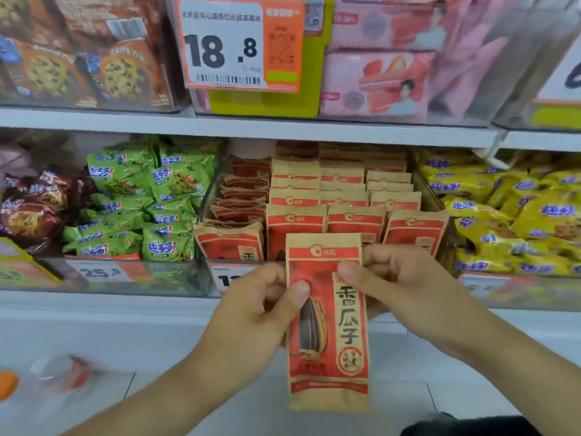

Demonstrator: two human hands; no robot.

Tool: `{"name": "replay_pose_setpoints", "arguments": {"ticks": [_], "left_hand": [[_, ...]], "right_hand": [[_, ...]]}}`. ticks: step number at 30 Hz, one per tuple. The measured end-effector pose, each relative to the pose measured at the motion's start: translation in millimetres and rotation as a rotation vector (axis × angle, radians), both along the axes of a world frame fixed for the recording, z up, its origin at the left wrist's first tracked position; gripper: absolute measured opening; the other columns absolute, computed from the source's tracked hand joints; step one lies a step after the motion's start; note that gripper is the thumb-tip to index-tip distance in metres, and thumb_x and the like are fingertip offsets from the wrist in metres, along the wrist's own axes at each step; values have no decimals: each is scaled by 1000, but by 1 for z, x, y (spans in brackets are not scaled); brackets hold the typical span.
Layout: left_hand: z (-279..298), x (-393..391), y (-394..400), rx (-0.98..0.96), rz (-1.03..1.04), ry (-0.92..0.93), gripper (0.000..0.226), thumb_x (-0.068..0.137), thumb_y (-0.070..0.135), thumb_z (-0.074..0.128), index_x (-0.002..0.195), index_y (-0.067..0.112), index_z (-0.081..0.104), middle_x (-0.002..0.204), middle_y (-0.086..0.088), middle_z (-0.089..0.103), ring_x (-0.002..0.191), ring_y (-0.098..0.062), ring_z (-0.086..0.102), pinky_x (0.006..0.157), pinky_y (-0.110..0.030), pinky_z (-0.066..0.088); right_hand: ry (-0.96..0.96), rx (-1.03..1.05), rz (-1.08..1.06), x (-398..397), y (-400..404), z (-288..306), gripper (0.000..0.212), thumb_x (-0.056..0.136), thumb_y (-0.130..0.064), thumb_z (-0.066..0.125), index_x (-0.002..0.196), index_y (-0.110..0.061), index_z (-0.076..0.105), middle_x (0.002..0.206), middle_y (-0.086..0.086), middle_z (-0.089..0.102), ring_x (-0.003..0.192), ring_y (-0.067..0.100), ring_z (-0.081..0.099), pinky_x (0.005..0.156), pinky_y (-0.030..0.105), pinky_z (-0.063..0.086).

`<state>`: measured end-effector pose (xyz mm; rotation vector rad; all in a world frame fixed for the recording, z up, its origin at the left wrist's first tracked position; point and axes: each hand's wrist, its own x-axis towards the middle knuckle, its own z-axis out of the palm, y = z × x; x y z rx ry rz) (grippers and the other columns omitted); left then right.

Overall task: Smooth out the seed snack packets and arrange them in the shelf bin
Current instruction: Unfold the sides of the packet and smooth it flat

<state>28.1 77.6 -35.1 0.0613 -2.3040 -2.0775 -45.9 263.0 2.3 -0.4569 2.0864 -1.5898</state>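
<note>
Far left of the shelf sat green snack bags [147, 196] piled in a clear bin. Next over, the left hand [257, 313] pinched the seed packet [327, 322] by its left edge, thumb on the front. The packet hung upright in front of the shelf bin [207, 196], just below the rows of matching packets [355, 202] standing inside it. The right hand [405, 284] gripped the packet's right edge, thumb on front, fingers curled behind. Yellow snack bags [515, 215] filled the bin on the right.
</note>
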Motion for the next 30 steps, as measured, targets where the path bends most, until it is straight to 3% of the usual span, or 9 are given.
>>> {"name": "replay_pose_setpoints", "arguments": {"ticks": [3,7,12,15,20,26,30], "left_hand": [[0,-2,1,39,-112,-96,36,86,35,54,113,12,61,94,-6,76,76,-20,74,59,-31,61],[-1,-2,-6,-36,-364,-197,39,92,31,62,130,27,54,109,0,74,93,-20,73,68,-45,62],[0,1,-3,-57,-265,-162,33,93,31,61,125,23,57,105,-3,75,85,-25,73,56,-39,60],[1,2,-6,-53,-159,-118,30,94,29,58,123,20,58,100,-3,76,81,-23,73,45,-33,54],[4,1,-10,-47,-76,-86,29,93,30,56,121,20,58,94,-5,76,76,-24,72,38,-26,43],[5,1,-7,-45,-78,-76,32,90,32,52,120,22,58,93,-2,77,77,-23,73,40,-29,48],[6,0,-6,60,8,-100,37,94,39,40,112,16,63,93,-5,77,78,-26,74,60,-37,61]], "right_hand": [[112,34,-55,-4,4,-2,25,92,-21,62,92,3,68,80,8,78,72,20,76,58,25,59],[161,51,-95,-7,8,-5,22,92,-21,62,89,0,69,78,5,77,70,17,75,57,24,59],[-2,72,60,-10,17,2,28,87,-30,65,107,-10,67,94,3,78,85,18,76,70,29,62],[-59,172,286,-8,26,6,42,81,-19,76,120,-19,59,108,2,75,92,26,75,77,40,62],[-23,158,328,-2,26,2,46,85,-1,73,123,-21,57,101,11,74,76,33,74,55,36,60],[-6,137,323,-2,29,4,45,87,0,71,124,-20,57,101,9,76,76,33,75,51,34,58],[-7,179,307,-4,31,2,45,86,0,72,123,-20,56,103,9,76,75,32,75,50,33,57]]}}
